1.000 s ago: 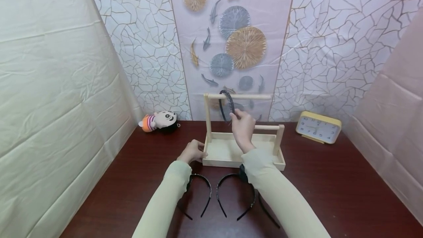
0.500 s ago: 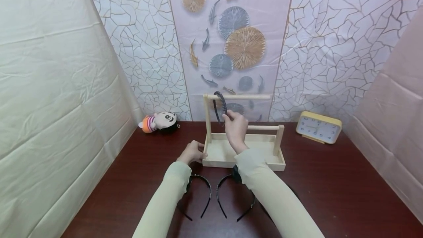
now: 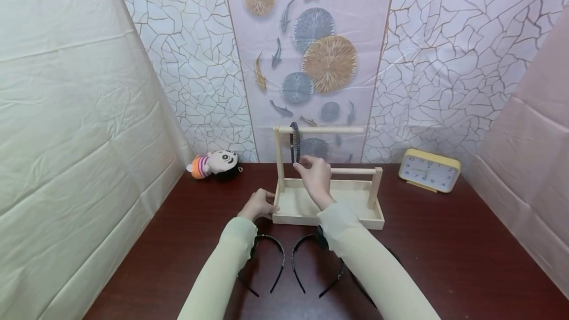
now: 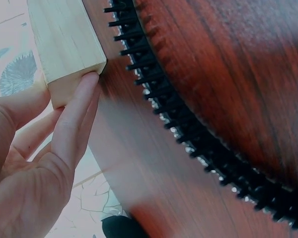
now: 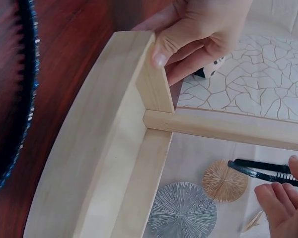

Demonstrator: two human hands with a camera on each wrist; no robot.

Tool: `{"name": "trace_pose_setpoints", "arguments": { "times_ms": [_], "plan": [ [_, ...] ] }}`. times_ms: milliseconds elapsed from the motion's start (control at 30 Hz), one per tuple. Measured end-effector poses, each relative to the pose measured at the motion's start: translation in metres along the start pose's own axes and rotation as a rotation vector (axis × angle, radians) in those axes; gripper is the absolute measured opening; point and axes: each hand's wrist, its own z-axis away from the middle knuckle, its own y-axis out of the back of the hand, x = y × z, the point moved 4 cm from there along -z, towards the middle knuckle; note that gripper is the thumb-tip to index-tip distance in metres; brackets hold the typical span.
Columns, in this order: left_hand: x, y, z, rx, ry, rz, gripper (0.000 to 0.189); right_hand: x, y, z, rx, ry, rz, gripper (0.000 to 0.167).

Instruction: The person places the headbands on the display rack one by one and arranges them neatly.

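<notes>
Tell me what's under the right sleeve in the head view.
The right sleeve partly covers a black headband on the table; its left side and tips show. Dark strips also peek out at both sleeve edges; whether they join underneath is hidden.

Left hand: entered at the lower left of the left wrist view. Fingers are set against the end face of a pale wooden piece, its near side being met by the thumb. Black headband: toothed, trimmed with glittering specks along one edge; curved from top centre to lower right, both ends cut off by the frame. Worktop: reddish-brown, dark-grained. Patterned backdrop: white, marked with fine lines and a round grey motif. Black object: partly shown at the bottom, not identifiable.
</notes>
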Motion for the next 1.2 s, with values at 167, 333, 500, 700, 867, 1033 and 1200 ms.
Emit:
{"name": "trace_pose_setpoints", "arguments": {
  "times_ms": [167, 333, 500, 700, 867, 1033, 1200],
  "plan": [
    [0.001, -0.001, 0.000, 0.005, 0.004, 0.002, 0.045, 0.007, 0.006, 0.006, -0.021, -0.026, 0.025, 0.030],
    [-0.001, 0.000, 0.000, 0.008, 0.008, -0.005, 0.046, 0.010, 0.014, 0.014, -0.077, -0.062, 0.027, 0.035],
    [-0.003, 0.002, 0.000, 0.015, 0.006, 0.020, 0.046, 0.015, 0.020, 0.025, -0.104, -0.089, 0.042, 0.035],
    [-0.006, 0.003, 0.002, 0.017, 0.016, 0.025, 0.046, 0.026, 0.024, 0.037, -0.122, -0.137, 0.044, 0.034],
    [-0.003, 0.002, 0.002, 0.019, 0.013, 0.021, 0.046, 0.031, 0.029, 0.040, -0.102, -0.131, 0.057, 0.032],
    [-0.001, 0.001, 0.002, 0.020, 0.009, 0.017, 0.046, 0.034, 0.036, 0.043, -0.099, -0.128, 0.067, 0.030],
    [0.000, 0.000, 0.002, 0.023, 0.012, 0.022, 0.045, 0.037, 0.043, 0.048, -0.116, -0.134, 0.087, 0.032]
  ]
}}
